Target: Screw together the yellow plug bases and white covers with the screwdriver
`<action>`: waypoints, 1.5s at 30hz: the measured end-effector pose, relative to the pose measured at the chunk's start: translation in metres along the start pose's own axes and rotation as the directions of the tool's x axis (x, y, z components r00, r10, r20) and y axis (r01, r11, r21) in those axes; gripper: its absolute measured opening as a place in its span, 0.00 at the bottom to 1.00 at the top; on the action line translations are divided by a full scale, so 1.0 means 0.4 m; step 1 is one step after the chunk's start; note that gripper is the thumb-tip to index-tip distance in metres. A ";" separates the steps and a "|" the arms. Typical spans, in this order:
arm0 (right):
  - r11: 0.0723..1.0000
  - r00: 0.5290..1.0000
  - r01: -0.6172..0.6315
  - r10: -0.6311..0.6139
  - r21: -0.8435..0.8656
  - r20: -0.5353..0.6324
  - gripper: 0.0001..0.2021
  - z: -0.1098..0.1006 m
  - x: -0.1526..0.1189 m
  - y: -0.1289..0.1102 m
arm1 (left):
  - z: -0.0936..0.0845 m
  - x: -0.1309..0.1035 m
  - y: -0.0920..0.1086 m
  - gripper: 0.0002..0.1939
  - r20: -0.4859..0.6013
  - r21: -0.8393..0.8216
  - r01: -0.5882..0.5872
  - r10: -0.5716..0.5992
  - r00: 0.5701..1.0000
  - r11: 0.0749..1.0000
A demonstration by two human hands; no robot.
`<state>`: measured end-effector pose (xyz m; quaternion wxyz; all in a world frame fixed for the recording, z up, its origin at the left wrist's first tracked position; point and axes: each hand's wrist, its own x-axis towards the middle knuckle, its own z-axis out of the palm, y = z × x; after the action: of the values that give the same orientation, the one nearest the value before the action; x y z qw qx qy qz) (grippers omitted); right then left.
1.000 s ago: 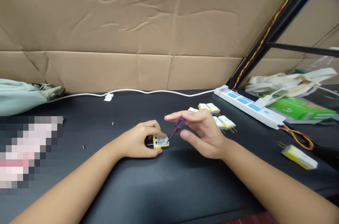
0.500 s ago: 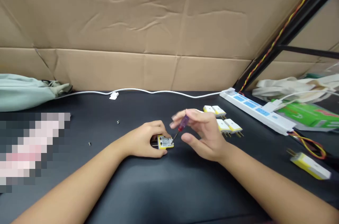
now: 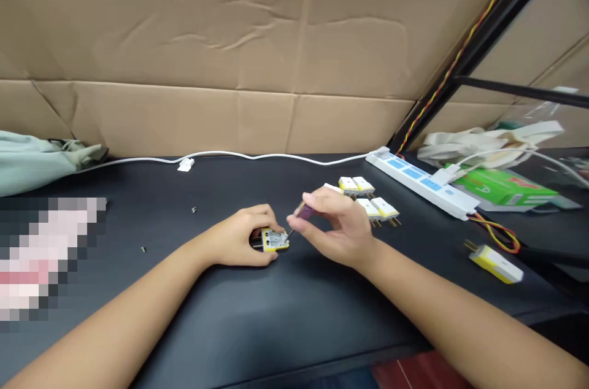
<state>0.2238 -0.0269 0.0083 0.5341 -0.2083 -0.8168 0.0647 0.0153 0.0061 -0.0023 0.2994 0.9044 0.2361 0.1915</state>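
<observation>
My left hand (image 3: pixel 246 235) grips a small grey-and-yellow plug housing (image 3: pixel 275 240) against the black table, thumb on the near side and fingers on the far side. Its metal pins point left, toward my palm. In my right hand (image 3: pixel 338 223) is a screwdriver (image 3: pixel 304 211) with a purple handle, pinched between thumb and fingers. The shaft slants down to the left, and its tip meets the right end of the housing. Whether a screw sits under the tip is too small to tell. Several white-and-yellow plugs (image 3: pixel 384 207) lie just beyond my right hand.
Loose screws (image 3: pixel 194 210) lie left of my hands. A power strip (image 3: pixel 423 183) and a green package (image 3: pixel 501 186) stand at the right, with a single plug (image 3: pixel 497 264) nearer. A white cable (image 3: pixel 253 156) runs along the cardboard wall (image 3: pixel 193 119). A pale green bag (image 3: pixel 37 162) lies left.
My right hand's fingers, spread around the screwdriver handle before, have closed on it. My left hand keeps its hold on the plug housing. The whole view has shifted slightly.
</observation>
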 end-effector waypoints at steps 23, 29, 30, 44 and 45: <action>0.935 0.963 -0.248 0.209 0.252 0.170 0.20 -0.001 0.003 -0.025 | 0.001 -0.002 0.001 0.14 -0.009 0.008 -0.010 0.010 1.000 1.000; 0.951 0.963 -0.231 0.194 0.204 0.186 0.18 -0.011 0.009 -0.040 | 0.001 -0.005 0.001 0.13 -0.001 0.023 0.029 -0.029 1.000 0.999; 0.966 0.968 -0.200 0.169 0.163 0.185 0.18 -0.010 0.011 -0.044 | 0.001 -0.005 0.001 0.14 0.000 0.024 0.036 -0.036 0.999 0.999; 0.998 0.996 0.042 -0.037 -0.053 0.085 0.26 0.003 -0.010 -0.039 | 0.007 -0.010 0.015 0.11 -0.039 0.036 0.058 -0.056 0.998 0.998; 1.000 0.999 -0.002 0.003 -0.022 0.047 0.26 0.004 -0.014 -0.034 | 0.007 -0.011 0.016 0.12 -0.034 0.038 0.058 -0.057 0.998 0.998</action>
<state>0.2205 -0.0413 0.0075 0.5124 -0.2135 -0.8295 0.0611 0.0151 -0.0018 -0.0011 0.2831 0.8997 0.2706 0.1928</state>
